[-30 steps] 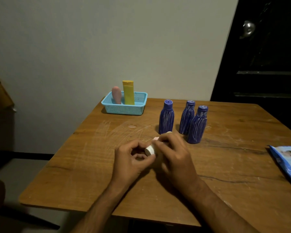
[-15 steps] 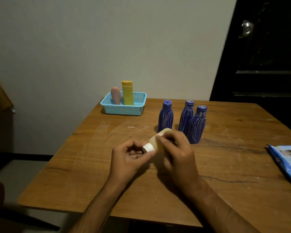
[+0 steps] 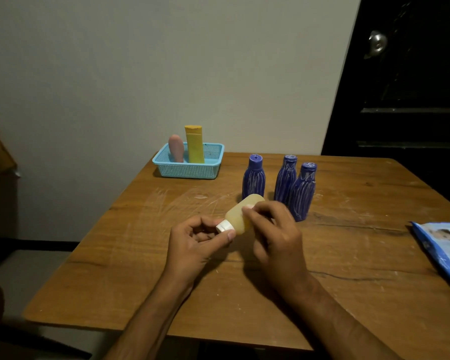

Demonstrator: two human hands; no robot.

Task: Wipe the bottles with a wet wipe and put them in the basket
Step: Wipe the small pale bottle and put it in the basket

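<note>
Nearest, above the wooden worktop [image 3: 140, 268], the left hand [image 3: 195, 245] pinches the white cap of a pale yellow bottle [image 3: 240, 214], held tilted; the right hand [image 3: 276, 229] fingers curl round its body, and any wipe there is hidden. Beyond stand three streaked blue bottles [image 3: 253, 179], apparently unwiped. Farthest, the basket [image 3: 187, 170] holds two bottles. A blue packet [image 3: 444, 250] is cut off at right.

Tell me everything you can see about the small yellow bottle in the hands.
The small yellow bottle looks like translucent plastic, pale yellow, with a white cap. It is held tilted above the table, cap toward the person. The left hand pinches the cap; the right hand grips the body, a bit of white wipe under its fingers.
</note>
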